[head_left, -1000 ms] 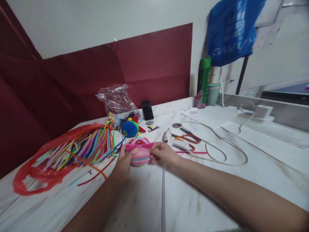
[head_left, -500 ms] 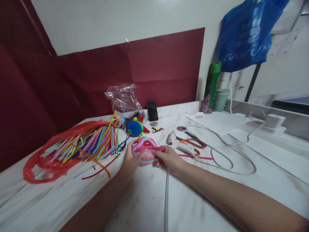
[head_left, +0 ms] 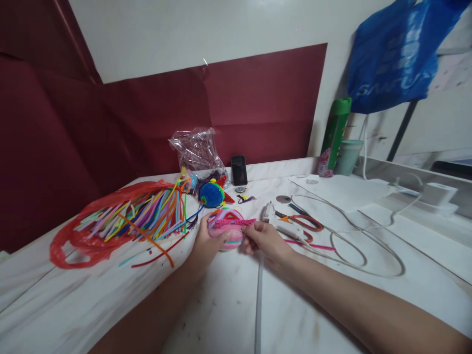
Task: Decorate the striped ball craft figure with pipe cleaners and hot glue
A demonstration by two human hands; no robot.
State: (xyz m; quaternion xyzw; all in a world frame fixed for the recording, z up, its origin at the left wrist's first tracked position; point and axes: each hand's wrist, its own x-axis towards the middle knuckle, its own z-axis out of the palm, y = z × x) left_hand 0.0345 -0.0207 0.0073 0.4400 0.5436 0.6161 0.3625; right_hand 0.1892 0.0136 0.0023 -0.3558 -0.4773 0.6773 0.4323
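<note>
My left hand [head_left: 205, 243] is wrapped round the left side of a ball covered in pink and pastel pipe cleaners [head_left: 235, 240], its thumb across the front. A bright pink fuzzy pipe-cleaner strip [head_left: 231, 223] lies across the ball's upper front. At the strip's right end, my right hand [head_left: 268, 242] pinches with thumb and forefinger close against the ball; the exact contact is small and blurred. Just behind stands a blue ball figure with red and yellow parts [head_left: 211, 195]. A white glue gun [head_left: 285, 227] and orange-handled scissors [head_left: 308, 222] lie right of my right hand.
At left, a red plastic bag [head_left: 68, 253] holds many coloured pipe cleaners [head_left: 147, 214]. A phone [head_left: 239, 170] leans at the back beside clear plastic wrap [head_left: 195, 147]. A looping white cable [head_left: 393, 253] runs right, near a green spray can [head_left: 335, 137] and cup [head_left: 348, 157].
The view has shifted, so everything sits slightly further right. The pink strip's right end now sticks out past the ball, and my right fingers have slid a little along beneath it.
</note>
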